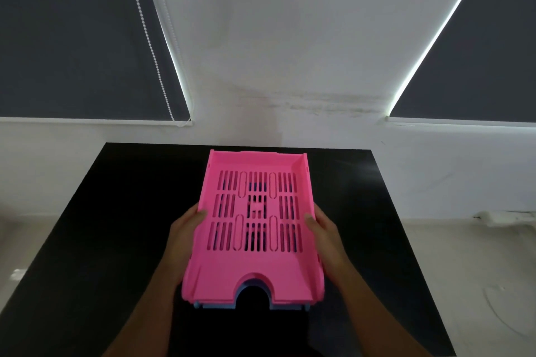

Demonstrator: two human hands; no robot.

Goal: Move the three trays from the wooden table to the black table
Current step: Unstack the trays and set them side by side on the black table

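Hands are holding a bright pink slotted plastic letter tray [256,223] over a glossy black counter [116,226], seen from above. Going left to right: the left hand [185,236] is closing its grip on the tray's left wall, thumb [200,215] hooking over the rim. In the middle, the pink tray is sitting squarely on a pale blue plastic tray [249,303], whose front edge is peeking out beneath the pink tray's arched cut-out; more blue is showing through the slots. Whether a third tray is lying under these cannot be told. The right hand [326,243] is gripping the right wall the same way, thumb [309,219] over the rim. Behind, a white wall [290,38] is standing between two dark roller blinds [72,38].

The step appears to be setting the pink tray onto the stack on the black counter. Next, both grips would need to loosen evenly, so the stack is not nudged.
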